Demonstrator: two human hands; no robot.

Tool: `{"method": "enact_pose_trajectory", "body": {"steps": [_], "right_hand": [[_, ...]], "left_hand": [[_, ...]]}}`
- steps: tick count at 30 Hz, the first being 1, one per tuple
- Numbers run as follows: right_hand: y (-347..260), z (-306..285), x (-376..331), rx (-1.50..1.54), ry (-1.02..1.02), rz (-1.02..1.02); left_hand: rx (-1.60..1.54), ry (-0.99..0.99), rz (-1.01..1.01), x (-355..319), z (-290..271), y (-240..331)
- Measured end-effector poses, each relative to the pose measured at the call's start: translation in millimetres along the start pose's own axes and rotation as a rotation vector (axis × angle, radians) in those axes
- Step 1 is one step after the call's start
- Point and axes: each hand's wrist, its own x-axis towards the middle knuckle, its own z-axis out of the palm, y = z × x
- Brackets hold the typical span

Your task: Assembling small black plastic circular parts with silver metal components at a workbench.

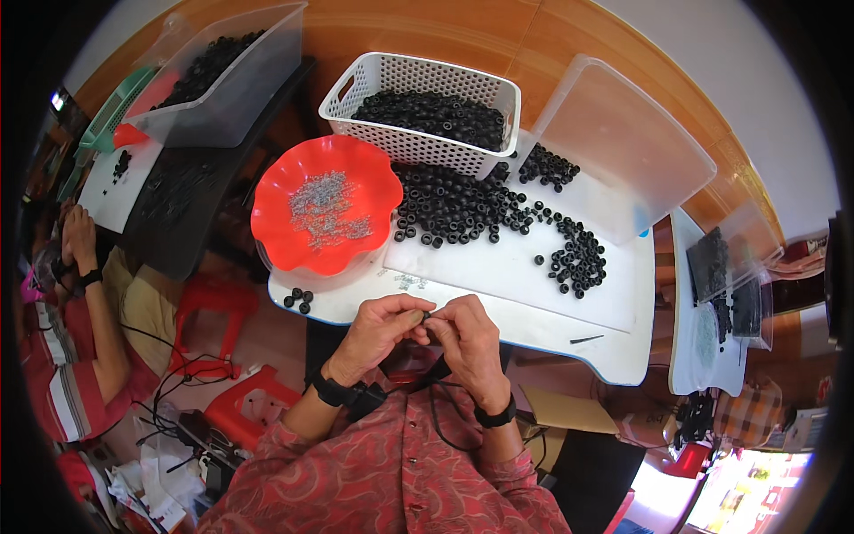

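My left hand [378, 334] and my right hand [470, 347] meet in front of the table's near edge. Their fingertips pinch a small black round part [426, 315] between them; the fingers cover most of it. Just beyond lie a few small metal pieces [407, 281] on the white table. A red wavy-rimmed bowl [276, 222] at the left holds many small silvery metal pieces [327, 209]. To its right spreads a heap of black round parts with holes [458, 205], and a smaller cluster [578, 258] lies farther right.
Behind the heap stands a white perforated basket [418, 142] full of black parts. A clear plastic bin [623, 147] leans at the back right. Several black parts [299, 300] and a thin dark tool [585, 339] lie near the front edge. Another person's hand [80, 236] is at the far left.
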Motion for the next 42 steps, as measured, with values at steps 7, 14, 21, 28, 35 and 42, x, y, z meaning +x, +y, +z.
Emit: {"method": "enact_pose_trajectory", "body": {"steps": [7,14,21,28,35,42], "right_hand": [[11.1,-4.5,-10.9,0.375,-0.024,0.226],[19.3,-9.9,-12.8,0.563,0.057,0.359],[21.1,-13.9,-14.9,0.533,0.111,0.342],[26.2,-20.3,-11.6,0.395,0.143,0.329],[76.6,-57.1,-11.8,-0.088,0.539,0.330],[112.3,-78.5,-7.3,-0.613,0.427,0.337]], "left_hand": [[-0.168,-0.174,-0.082,4.1,6.7,-0.3],[-0.369,-0.191,-0.118,18.8,18.2,-8.6],[-0.375,-0.195,-0.141,25.8,21.7,-13.2],[-0.208,-0.129,-0.106,26.6,29.6,-14.6],[-0.231,-0.065,-0.114,31.9,25.6,-18.7],[-0.249,-0.061,-0.132,34.3,25.0,-24.8]]}}
